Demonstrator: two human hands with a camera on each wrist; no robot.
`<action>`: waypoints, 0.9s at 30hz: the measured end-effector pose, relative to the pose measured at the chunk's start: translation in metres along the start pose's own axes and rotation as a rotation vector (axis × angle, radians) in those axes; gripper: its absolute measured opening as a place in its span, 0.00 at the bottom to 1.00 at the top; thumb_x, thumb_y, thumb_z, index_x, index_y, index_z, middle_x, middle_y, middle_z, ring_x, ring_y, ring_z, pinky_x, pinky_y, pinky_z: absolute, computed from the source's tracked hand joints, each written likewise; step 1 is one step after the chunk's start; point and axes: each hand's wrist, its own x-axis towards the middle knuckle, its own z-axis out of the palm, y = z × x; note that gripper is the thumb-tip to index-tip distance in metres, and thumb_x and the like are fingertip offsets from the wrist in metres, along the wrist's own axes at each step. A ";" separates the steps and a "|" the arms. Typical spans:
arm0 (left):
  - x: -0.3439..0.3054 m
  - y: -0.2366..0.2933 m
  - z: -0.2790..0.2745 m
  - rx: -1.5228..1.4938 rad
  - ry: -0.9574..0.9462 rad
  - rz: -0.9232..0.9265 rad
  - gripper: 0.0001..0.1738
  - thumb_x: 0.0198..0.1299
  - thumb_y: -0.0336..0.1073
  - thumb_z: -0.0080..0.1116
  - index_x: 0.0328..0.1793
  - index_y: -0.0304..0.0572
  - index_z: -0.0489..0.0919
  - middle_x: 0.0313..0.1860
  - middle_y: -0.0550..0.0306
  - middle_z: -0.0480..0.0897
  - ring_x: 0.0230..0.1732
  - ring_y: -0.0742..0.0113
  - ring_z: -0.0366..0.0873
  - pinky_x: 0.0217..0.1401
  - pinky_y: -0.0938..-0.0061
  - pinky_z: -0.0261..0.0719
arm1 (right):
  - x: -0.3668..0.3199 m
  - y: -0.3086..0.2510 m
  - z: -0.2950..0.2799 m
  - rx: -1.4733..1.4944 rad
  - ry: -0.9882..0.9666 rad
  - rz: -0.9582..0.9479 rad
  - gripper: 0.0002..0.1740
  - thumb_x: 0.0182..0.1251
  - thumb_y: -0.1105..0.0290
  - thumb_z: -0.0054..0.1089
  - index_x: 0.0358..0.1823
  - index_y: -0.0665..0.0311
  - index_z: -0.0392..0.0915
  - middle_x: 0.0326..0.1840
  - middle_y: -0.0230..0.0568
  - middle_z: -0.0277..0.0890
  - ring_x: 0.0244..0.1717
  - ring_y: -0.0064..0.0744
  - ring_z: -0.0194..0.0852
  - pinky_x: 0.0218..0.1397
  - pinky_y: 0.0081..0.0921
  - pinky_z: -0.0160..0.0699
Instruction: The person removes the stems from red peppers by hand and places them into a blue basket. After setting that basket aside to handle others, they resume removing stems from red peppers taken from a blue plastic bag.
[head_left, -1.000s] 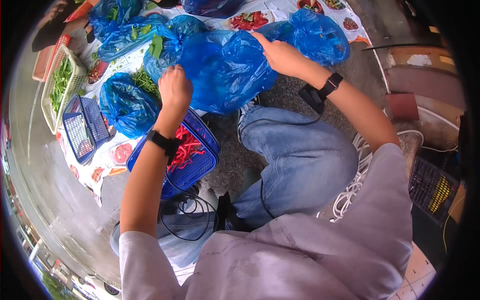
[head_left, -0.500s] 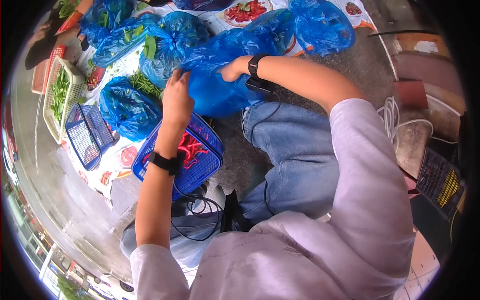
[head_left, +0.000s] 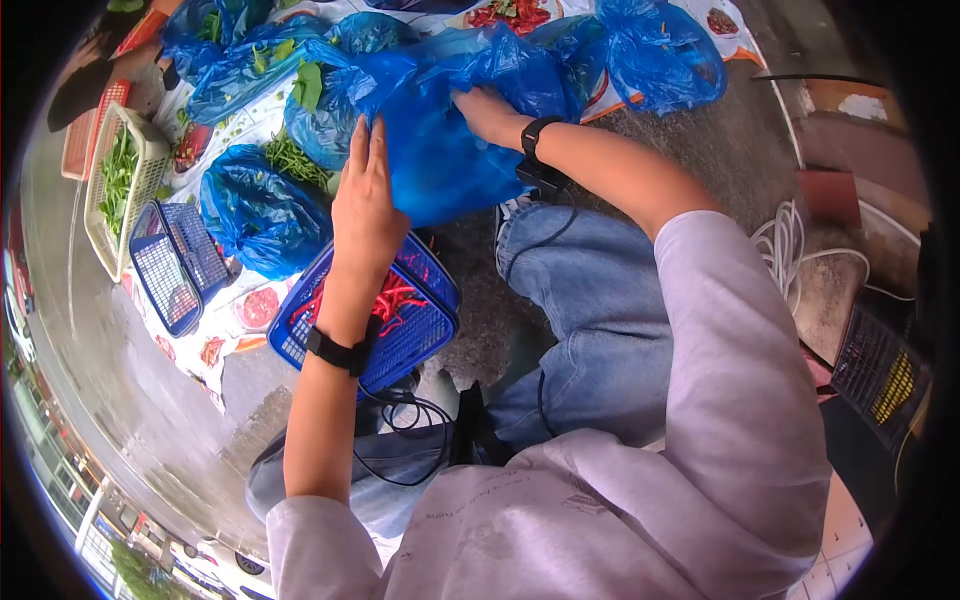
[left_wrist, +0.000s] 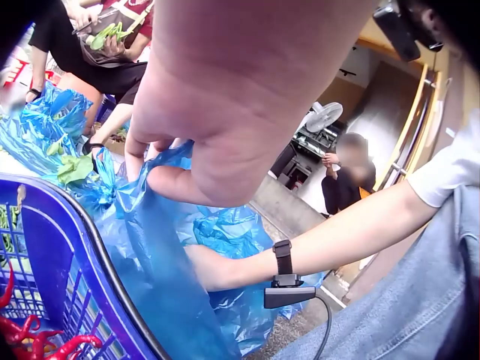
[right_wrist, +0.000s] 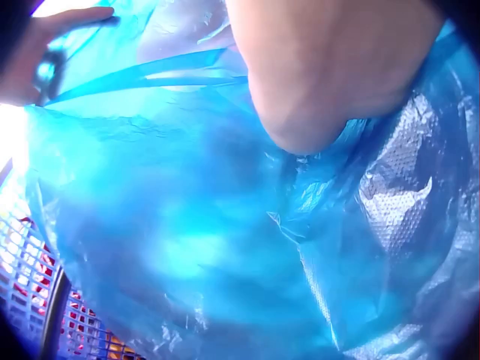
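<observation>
A large blue plastic bag (head_left: 440, 165) spreads between both hands in the head view, its mouth side toward the far side of the mat. The left hand (head_left: 368, 205) pinches the bag's left edge between thumb and fingers, with two fingers stretched out, as the left wrist view shows too. At the bag's upper right the right hand (head_left: 490, 115) grips the plastic, which creases below its fingers; the fingertips are hidden by the film. Under the left forearm stands a blue basket (head_left: 440, 335) holding red chili peppers (head_left: 400, 300).
Other filled blue bags (head_left: 262, 205) and green beans (head_left: 290, 165) lie on the printed mat (head_left: 240, 345). A cream basket (head_left: 150, 150) of greens and a small blue basket (head_left: 165, 290) stand left. White cable (head_left: 785, 240) lies right. Another person (left_wrist: 97, 52) holds leaves nearby.
The right hand has come in from the bag's far right to its upper middle. The left hand has shifted slightly right, two fingers now straightened. The bag now hangs flatter and more stretched between them.
</observation>
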 end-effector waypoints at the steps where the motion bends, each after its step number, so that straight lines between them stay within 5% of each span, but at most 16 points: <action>1: -0.001 0.003 -0.001 0.006 -0.027 -0.001 0.58 0.39 0.13 0.63 0.83 0.38 0.56 0.83 0.42 0.59 0.74 0.40 0.69 0.67 0.58 0.80 | 0.000 0.005 0.005 -0.004 0.000 -0.005 0.19 0.79 0.68 0.44 0.63 0.72 0.73 0.56 0.62 0.80 0.64 0.57 0.77 0.66 0.50 0.76; 4: -0.005 0.010 -0.002 -0.036 -0.041 0.020 0.59 0.38 0.13 0.65 0.83 0.38 0.56 0.83 0.42 0.58 0.73 0.39 0.69 0.68 0.58 0.79 | 0.007 0.014 0.025 0.228 0.117 -0.084 0.24 0.70 0.74 0.50 0.67 0.70 0.72 0.59 0.63 0.79 0.58 0.63 0.79 0.62 0.48 0.78; 6: -0.006 0.015 -0.003 -0.032 -0.060 0.003 0.60 0.37 0.13 0.66 0.83 0.38 0.57 0.83 0.42 0.58 0.73 0.39 0.69 0.69 0.58 0.78 | 0.017 0.012 0.040 0.451 0.126 0.097 0.23 0.75 0.60 0.46 0.63 0.65 0.76 0.62 0.64 0.77 0.59 0.63 0.78 0.67 0.49 0.73; 7: -0.008 0.016 -0.002 -0.034 -0.057 0.004 0.60 0.37 0.13 0.66 0.83 0.37 0.57 0.83 0.42 0.58 0.73 0.38 0.69 0.69 0.58 0.78 | 0.018 0.007 0.018 0.507 -0.068 0.141 0.27 0.77 0.52 0.40 0.61 0.63 0.78 0.65 0.63 0.76 0.64 0.60 0.76 0.71 0.49 0.68; 8: -0.011 0.017 -0.001 -0.035 -0.057 0.004 0.59 0.37 0.13 0.67 0.83 0.37 0.57 0.83 0.42 0.58 0.74 0.38 0.68 0.69 0.58 0.78 | 0.017 0.000 0.007 0.511 -0.065 0.137 0.27 0.77 0.52 0.40 0.61 0.63 0.78 0.65 0.63 0.76 0.64 0.60 0.76 0.71 0.49 0.68; 10: -0.016 0.020 -0.002 -0.051 -0.040 0.021 0.59 0.37 0.13 0.67 0.82 0.36 0.57 0.83 0.42 0.58 0.73 0.38 0.69 0.69 0.58 0.78 | 0.021 -0.007 -0.001 0.689 -0.366 0.312 0.25 0.77 0.54 0.42 0.60 0.65 0.78 0.66 0.63 0.75 0.68 0.57 0.73 0.71 0.47 0.69; 11: -0.019 0.023 -0.003 -0.053 -0.071 0.015 0.58 0.37 0.12 0.66 0.82 0.36 0.58 0.83 0.41 0.58 0.73 0.38 0.69 0.70 0.57 0.77 | 0.024 -0.008 0.009 0.693 -0.370 0.307 0.25 0.77 0.54 0.42 0.60 0.65 0.78 0.66 0.63 0.75 0.68 0.57 0.73 0.71 0.47 0.69; 13: -0.024 0.024 -0.003 -0.089 -0.096 0.023 0.57 0.39 0.11 0.63 0.82 0.35 0.58 0.83 0.39 0.57 0.73 0.36 0.68 0.72 0.55 0.75 | 0.036 0.003 0.054 0.129 -0.070 -0.117 0.19 0.75 0.60 0.51 0.47 0.67 0.86 0.50 0.59 0.85 0.56 0.57 0.83 0.64 0.49 0.78; 17: -0.030 0.025 0.005 -0.086 -0.111 0.023 0.56 0.39 0.10 0.61 0.82 0.35 0.58 0.83 0.39 0.57 0.73 0.34 0.69 0.73 0.53 0.73 | 0.060 0.019 0.105 0.210 0.059 -0.095 0.17 0.72 0.62 0.54 0.49 0.67 0.85 0.49 0.60 0.85 0.55 0.54 0.84 0.60 0.48 0.81; 20: -0.030 0.028 0.005 -0.087 -0.116 0.017 0.57 0.39 0.11 0.62 0.82 0.35 0.57 0.83 0.39 0.57 0.73 0.33 0.69 0.74 0.51 0.72 | 0.055 0.007 0.092 0.078 -0.214 -0.122 0.19 0.72 0.61 0.52 0.51 0.67 0.85 0.51 0.59 0.84 0.56 0.53 0.84 0.64 0.46 0.79; 22: -0.030 0.030 0.004 -0.113 -0.095 0.020 0.57 0.39 0.11 0.62 0.83 0.36 0.57 0.83 0.39 0.58 0.73 0.34 0.68 0.73 0.51 0.72 | 0.053 0.001 0.101 0.485 0.104 0.110 0.22 0.72 0.60 0.49 0.52 0.68 0.84 0.54 0.59 0.84 0.58 0.53 0.83 0.66 0.44 0.76; 23: -0.030 0.030 0.004 -0.113 -0.093 0.019 0.57 0.39 0.11 0.62 0.83 0.36 0.57 0.83 0.39 0.58 0.73 0.34 0.68 0.73 0.51 0.72 | 0.055 0.002 0.103 0.484 0.104 0.108 0.22 0.72 0.60 0.49 0.52 0.68 0.84 0.54 0.59 0.84 0.58 0.53 0.83 0.66 0.44 0.76; 27: -0.031 0.023 0.007 -0.152 -0.060 -0.041 0.58 0.38 0.10 0.61 0.83 0.36 0.56 0.83 0.38 0.57 0.75 0.34 0.66 0.73 0.55 0.74 | 0.036 -0.014 0.049 0.344 -0.155 -0.025 0.23 0.71 0.59 0.47 0.51 0.69 0.84 0.56 0.59 0.83 0.59 0.54 0.82 0.65 0.44 0.74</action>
